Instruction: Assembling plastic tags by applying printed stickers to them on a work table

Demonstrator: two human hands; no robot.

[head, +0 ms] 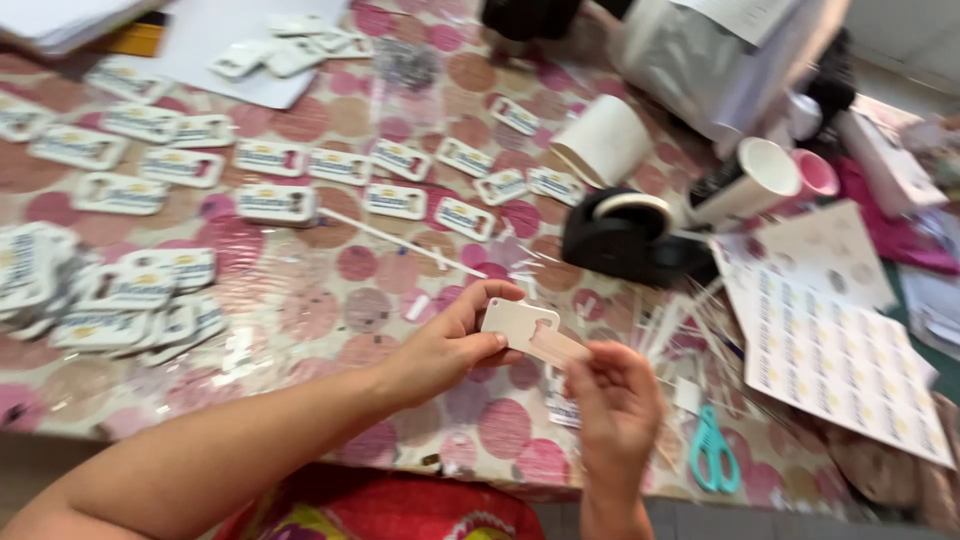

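Note:
My left hand (450, 345) pinches a small white tag (517, 322) with rounded corners, held above the table's front part. My right hand (615, 405) sits just right of it, fingers closed on a pale strip of tape (560, 347) that lies across the tag's lower right corner. Both hands meet over the pink dotted tablecloth (330, 290). The frame is blurred by motion.
Several printed white tags (275, 203) lie in rows and piles across the left half. A black tape dispenser (625, 235) stands behind my hands, with a paper roll (603, 140) and cups (765, 175) beyond. A sticker sheet (835, 355) and turquoise scissors (712, 450) lie right.

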